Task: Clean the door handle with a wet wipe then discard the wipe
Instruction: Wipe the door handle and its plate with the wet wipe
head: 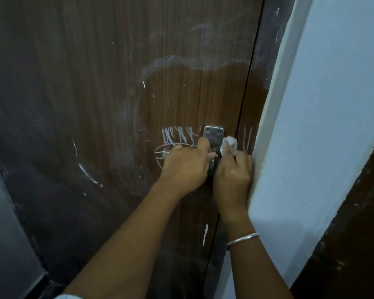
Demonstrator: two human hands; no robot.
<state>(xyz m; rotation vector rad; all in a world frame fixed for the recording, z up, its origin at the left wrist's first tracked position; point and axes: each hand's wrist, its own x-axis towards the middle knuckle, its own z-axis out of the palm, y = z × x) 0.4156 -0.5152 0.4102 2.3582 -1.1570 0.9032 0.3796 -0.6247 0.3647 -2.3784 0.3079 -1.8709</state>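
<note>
A grey metal door handle [213, 134] with a screwed backplate sits on a dark brown wooden door [117, 104]. My left hand [185, 167] grips the lever of the handle from the left; only the lever's left end and the plate's top show. My right hand [233, 171] holds a crumpled white wet wipe [231, 143] against the right side of the backplate. A silver bangle rings my right wrist.
White chalk scribbles mark the door around the handle. A pale blue wall corner [311, 126] stands right beside my right hand. A dark brown surface [354, 234] lies at the lower right, and a grey strip [4, 234] at the lower left.
</note>
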